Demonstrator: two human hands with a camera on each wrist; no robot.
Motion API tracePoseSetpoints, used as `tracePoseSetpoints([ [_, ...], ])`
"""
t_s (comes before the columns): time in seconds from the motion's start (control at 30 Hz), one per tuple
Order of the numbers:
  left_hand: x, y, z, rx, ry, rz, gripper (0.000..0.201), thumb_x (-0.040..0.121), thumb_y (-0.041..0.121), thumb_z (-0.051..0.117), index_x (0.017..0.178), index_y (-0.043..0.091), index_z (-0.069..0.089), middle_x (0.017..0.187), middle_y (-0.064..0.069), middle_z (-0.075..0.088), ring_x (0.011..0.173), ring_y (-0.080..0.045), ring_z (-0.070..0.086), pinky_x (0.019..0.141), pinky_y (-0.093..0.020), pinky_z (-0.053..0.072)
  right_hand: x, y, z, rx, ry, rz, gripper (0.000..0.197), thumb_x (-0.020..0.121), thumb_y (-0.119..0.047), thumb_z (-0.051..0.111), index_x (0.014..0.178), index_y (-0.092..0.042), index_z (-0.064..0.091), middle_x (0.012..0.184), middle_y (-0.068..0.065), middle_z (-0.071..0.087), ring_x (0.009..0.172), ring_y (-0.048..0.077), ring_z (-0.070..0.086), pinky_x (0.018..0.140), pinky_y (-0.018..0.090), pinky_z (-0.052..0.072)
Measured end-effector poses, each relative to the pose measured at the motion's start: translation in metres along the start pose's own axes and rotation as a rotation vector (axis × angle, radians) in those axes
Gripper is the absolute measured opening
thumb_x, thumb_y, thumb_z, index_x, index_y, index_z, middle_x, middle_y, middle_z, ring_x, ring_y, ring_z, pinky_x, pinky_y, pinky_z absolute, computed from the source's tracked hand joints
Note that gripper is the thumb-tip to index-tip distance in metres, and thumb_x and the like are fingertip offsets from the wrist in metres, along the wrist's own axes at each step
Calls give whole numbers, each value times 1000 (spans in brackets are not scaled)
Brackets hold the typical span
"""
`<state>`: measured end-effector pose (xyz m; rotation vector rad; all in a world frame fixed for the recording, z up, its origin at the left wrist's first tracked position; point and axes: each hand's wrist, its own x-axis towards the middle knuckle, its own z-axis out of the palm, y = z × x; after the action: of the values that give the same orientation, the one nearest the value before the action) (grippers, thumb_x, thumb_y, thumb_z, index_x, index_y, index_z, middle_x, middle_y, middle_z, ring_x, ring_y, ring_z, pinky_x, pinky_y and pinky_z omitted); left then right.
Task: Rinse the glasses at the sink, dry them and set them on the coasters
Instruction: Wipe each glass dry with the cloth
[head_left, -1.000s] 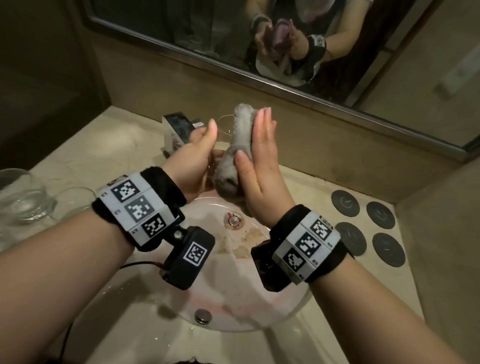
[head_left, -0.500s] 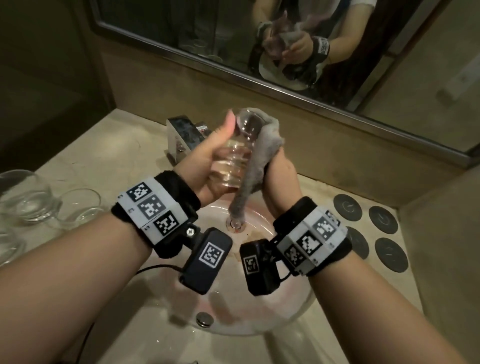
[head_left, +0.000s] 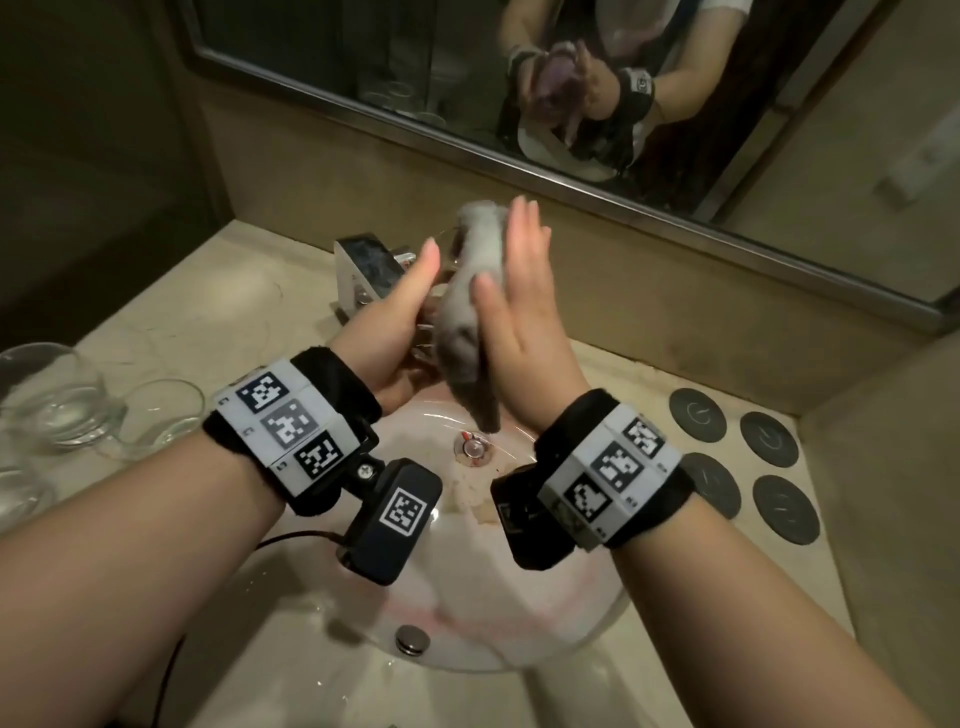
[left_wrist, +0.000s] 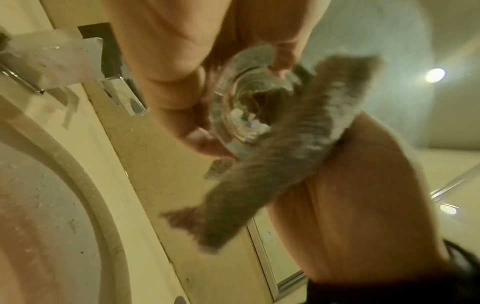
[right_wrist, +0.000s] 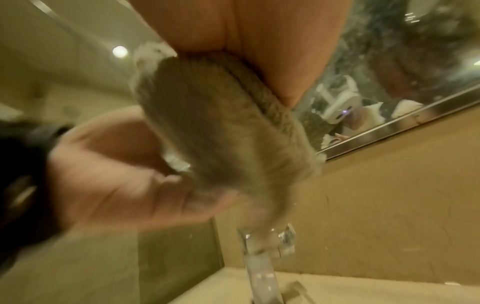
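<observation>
above the sink (head_left: 519, 649), left hand (head_left: 400, 317) fingers curled round the glass (left_wrist: 241, 115); right hand (head_left: 519, 322), a moment earlier bunching the cloth (head_left: 478, 291), now flat-fingered, pressed it against the glass: drying continued, coasters (head_left: 769, 439) still bare.

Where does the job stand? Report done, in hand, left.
Done: nothing on the four coasters.
In hand: left hand holds a glass; right hand presses a cloth on it.
Left: the glasses beside the sink.

Glasses (head_left: 57, 395) stand left of the sink (head_left: 519, 623), coasters (head_left: 748, 462) right, tap (head_left: 363, 270) behind.
</observation>
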<state>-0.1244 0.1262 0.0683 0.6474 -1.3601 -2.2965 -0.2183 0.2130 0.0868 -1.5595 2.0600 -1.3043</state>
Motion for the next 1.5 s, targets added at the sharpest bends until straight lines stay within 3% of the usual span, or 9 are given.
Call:
tracePoseSetpoints([
  [0.13, -3, -1, 7, -154, -106, 42, 60, 97, 54, 18, 118, 6, 48, 63, 0, 67, 50, -7, 63, 51, -17, 51, 15, 3, -13, 267, 28, 252, 47, 104, -36, 25, 148, -22, 22, 144, 12, 43, 129, 27, 45, 107, 48, 38],
  [0.23, -2, -2, 7, -295, -51, -2, 78, 91, 66, 18, 134, 6, 45, 111, -15, 68, 99, -24, 67, 80, -37, 56, 2, 0, -5, 433, 35, 295, 49, 103, -35, 30, 147, -14, 27, 145, 11, 43, 123, 20, 51, 102, 31, 44],
  [0.47, 5, 9, 2, -249, 127, 33, 45, 99, 50, 23, 122, 23, 50, 130, -17, 57, 113, -26, 61, 90, -38, 53, -18, 3, 10, 66, 55, -1, 70, 96, -38, 26, 148, -13, -13, 159, 6, -9, 138, -2, -4, 107, 2, 0],
  [0.6, 1, 12, 5, -169, 100, 73, 63, 97, 56, 17, 132, 16, 49, 130, -15, 58, 115, -24, 61, 96, -38, 50, -14, -2, 13, -149, 113, -180, 71, 96, -35, 32, 148, -2, -3, 157, 16, -9, 145, 15, -9, 112, 11, -6],
  [0.83, -6, 3, 0, -89, -176, -35, 126, 36, 65, 83, 141, 14, 37, 120, -15, 63, 104, -28, 66, 75, -39, 56, 2, -11, -10, 14, 151, -199, 45, 97, -30, 30, 139, -17, 37, 145, 18, 37, 140, 28, 28, 116, 35, 20],
  [0.97, -12, 6, 13, -258, -296, 1, 79, 69, 47, 67, 128, 5, 33, 79, -8, 70, 66, -14, 70, 61, -28, 56, 0, -9, -15, 431, 146, 137, 38, 100, -40, 28, 122, -20, 51, 112, -6, 61, 109, 9, 57, 99, 34, 42],
  [1.07, -17, 12, 22, -413, -343, 13, 44, 93, 43, 38, 118, 7, 35, 78, -15, 71, 71, -23, 71, 64, -31, 57, -12, 1, -2, 360, 95, 148, 70, 90, -52, 28, 147, -11, 25, 148, 9, 36, 136, 20, 36, 112, 45, 32],
  [1.2, -5, 15, 14, -99, 1, 71, 66, 82, 63, 53, 122, 12, 51, 113, -12, 65, 104, -21, 65, 90, -38, 53, -25, 6, 7, 36, 57, -60, 66, 98, -38, 24, 149, -11, -9, 159, 9, -8, 143, 7, -7, 114, 13, -2],
  [1.5, -4, 7, 12, -162, -84, 67, 56, 99, 51, 21, 142, 20, 40, 140, -6, 51, 130, -19, 48, 110, -38, 36, -8, -7, 7, -230, 56, -255, 59, 95, -31, 30, 147, -3, 22, 156, 17, 12, 144, 31, -3, 117, 47, -1],
])
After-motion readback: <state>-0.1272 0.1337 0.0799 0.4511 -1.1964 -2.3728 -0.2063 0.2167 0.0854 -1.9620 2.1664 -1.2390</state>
